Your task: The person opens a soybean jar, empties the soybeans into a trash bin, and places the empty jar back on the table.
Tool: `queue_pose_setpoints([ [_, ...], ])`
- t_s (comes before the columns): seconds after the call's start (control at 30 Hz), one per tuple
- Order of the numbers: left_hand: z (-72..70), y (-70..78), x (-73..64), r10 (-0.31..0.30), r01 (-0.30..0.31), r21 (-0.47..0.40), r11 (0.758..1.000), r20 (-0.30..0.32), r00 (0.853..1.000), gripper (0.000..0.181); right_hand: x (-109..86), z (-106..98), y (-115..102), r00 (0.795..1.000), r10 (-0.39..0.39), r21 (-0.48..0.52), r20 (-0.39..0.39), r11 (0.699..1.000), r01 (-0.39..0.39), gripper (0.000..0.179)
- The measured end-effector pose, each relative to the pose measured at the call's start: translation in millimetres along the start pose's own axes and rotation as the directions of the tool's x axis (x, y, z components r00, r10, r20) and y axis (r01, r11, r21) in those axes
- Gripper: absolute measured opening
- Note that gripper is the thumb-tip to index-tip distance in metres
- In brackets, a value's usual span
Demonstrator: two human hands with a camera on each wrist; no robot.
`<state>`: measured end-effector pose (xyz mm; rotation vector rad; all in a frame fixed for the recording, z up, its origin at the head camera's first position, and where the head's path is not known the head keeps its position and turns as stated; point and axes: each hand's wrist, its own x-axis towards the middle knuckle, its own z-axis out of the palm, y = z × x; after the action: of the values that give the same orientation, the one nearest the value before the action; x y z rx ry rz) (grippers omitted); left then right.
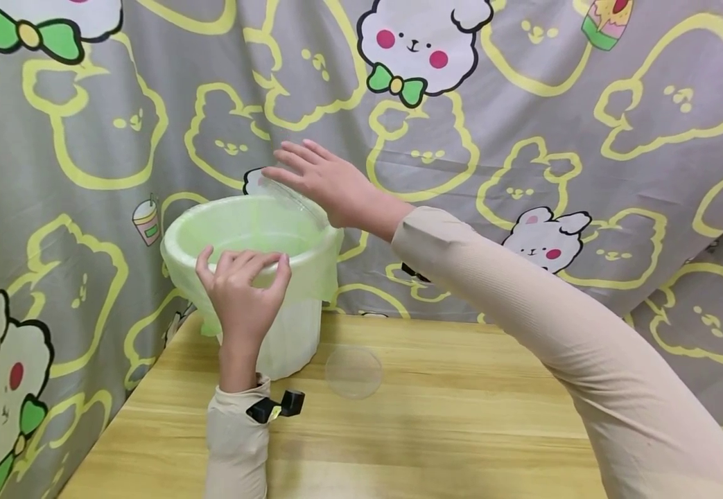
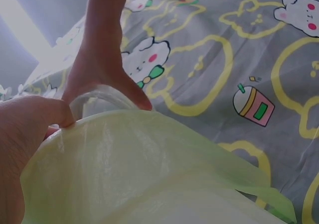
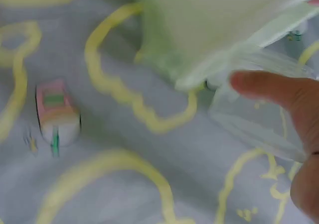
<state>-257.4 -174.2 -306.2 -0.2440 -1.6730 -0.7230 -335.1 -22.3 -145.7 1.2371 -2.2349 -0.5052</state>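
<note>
A white trash bin [image 1: 289, 339] stands on the table, lined with a pale green bag [image 1: 325, 274] folded over its rim. My left hand [image 1: 242, 294] grips the near side of the rim through the bag, as the left wrist view also shows. Above the bin's far right rim, my right hand [image 1: 333, 184] holds a clear plastic container [image 3: 249, 117], tilted, with thumb and fingers spread around it. Whatever the container may hold cannot be made out. On the table to the right of the bin lies a clear round lid [image 1: 353, 373].
The wooden table [image 1: 436, 416] reaches toward me and to the right. A grey curtain [image 1: 523, 118] with yellow outlines and cartoon bunnies hangs close behind and to the left of the bin. Black wrist camera [image 1: 276, 407] sits on my left sleeve.
</note>
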Motion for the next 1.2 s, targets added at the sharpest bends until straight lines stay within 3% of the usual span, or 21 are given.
queue_pose_setpoints([
  [0.27,4.5,1.7,-1.2,0.004,-0.004,-0.003,1.000,0.006,1.000,0.016,-5.1,1,2,1.000,0.008,0.013,-0.010,1.000,-0.008,0.094],
  [0.5,5.7,3.1,0.4,0.005,-0.005,0.006,1.000,0.010,1.000,0.020,-8.3,0,2,0.999,-0.015,-0.039,-0.030,0.999,0.014,0.090],
  [0.73,7.8,5.1,-0.7,0.002,-0.002,0.003,1.000,0.014,1.000,0.020,-13.3,0,4,0.999,-0.026,-0.044,0.019,0.999,0.027,0.090],
  [0.9,7.8,4.0,-1.2,0.001,-0.001,0.027,1.000,0.021,1.000,0.023,-17.9,1,8,1.000,-0.004,0.033,0.015,0.999,0.004,0.090],
  [1.03,6.8,0.8,-1.1,-0.010,0.009,0.050,0.999,0.018,1.000,0.024,-24.9,0,15,0.999,0.040,0.096,-0.036,0.995,-0.036,0.094],
  [1.13,6.3,-2.1,-1.0,-0.014,0.013,0.056,0.998,0.009,1.000,0.025,-34.8,0,24,0.991,0.109,0.199,-0.084,0.976,-0.090,0.111],
  [1.2,6.0,-3.9,-0.8,-0.013,0.012,0.057,0.998,0.001,1.000,0.027,-44.1,0,31,0.977,0.179,0.298,-0.117,0.945,-0.137,0.125],
])
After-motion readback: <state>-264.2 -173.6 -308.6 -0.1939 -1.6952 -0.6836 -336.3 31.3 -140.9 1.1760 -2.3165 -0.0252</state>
